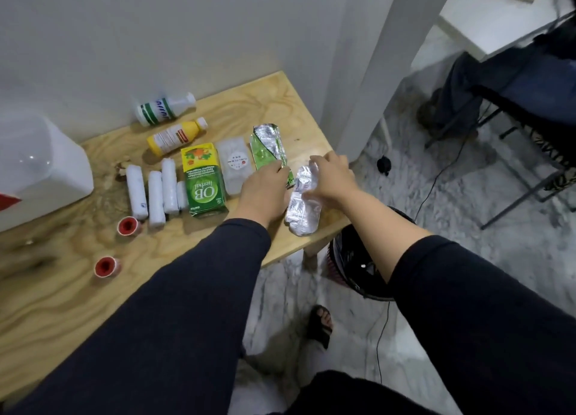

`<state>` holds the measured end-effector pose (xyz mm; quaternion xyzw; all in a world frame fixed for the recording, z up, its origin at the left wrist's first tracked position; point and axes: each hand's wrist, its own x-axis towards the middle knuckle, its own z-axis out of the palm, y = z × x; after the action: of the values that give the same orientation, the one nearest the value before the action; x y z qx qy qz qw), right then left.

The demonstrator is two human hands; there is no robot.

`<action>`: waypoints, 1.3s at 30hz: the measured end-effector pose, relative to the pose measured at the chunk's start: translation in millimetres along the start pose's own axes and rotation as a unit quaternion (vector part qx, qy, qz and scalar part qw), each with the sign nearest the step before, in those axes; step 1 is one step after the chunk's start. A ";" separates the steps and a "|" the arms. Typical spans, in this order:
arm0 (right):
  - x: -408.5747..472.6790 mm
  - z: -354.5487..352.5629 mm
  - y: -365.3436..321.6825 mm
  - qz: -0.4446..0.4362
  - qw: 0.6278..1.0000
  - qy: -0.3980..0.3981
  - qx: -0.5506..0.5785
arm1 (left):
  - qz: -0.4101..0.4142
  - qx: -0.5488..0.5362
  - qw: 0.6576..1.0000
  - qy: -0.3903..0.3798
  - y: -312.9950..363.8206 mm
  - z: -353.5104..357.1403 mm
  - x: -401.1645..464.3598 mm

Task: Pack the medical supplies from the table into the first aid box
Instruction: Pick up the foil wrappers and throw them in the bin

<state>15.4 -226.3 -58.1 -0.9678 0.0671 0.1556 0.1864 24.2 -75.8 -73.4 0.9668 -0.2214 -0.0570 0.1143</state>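
Note:
Medical supplies lie on a wooden table (78,290). My left hand (261,193) pinches the near end of a green and silver blister strip (268,146). My right hand (333,178) grips the far end of a silver blister strip (304,210) near the table's right edge. To the left lie a clear plastic packet (233,165), a green and yellow OB herbal carton (204,181), several white bandage rolls (156,193), two red-cored tape rolls (127,226), a yellow bottle (176,135) and a white bottle (163,107). The white first aid box (40,171) stands at the far left.
A white wall runs behind the table. A black fan (358,259) stands on the marble floor beside the table's right corner, with cables trailing. A seated person's legs and a black metal chair frame (514,109) are at the far right. My sandalled foot (321,324) shows below.

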 end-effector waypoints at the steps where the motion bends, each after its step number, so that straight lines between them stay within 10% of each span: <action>1: 2.7 -0.9 -0.2 0.004 1.000 -0.011 -0.006 | 0.002 -0.006 1.000 0.007 0.5 1.6 -1.2; 12: -12.2 -17.1 7.9 0.055 0.989 -0.038 0.130 | -0.016 0.020 1.000 -0.002 16.9 -8.8 -13.2; 24: -75.4 -134.1 84.1 0.193 0.936 0.159 0.250 | 0.008 -0.185 0.977 0.104 137.5 -75.5 46.3; 39: -81.3 -45.1 221.9 0.332 0.915 0.149 0.176 | 0.001 -0.234 0.970 -0.061 237.8 61.5 70.7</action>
<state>-90.4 -442.2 -67.3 -0.8536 0.4373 0.0486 0.2789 -21.0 -327.2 -78.6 0.9078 -0.2089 -0.1656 0.3237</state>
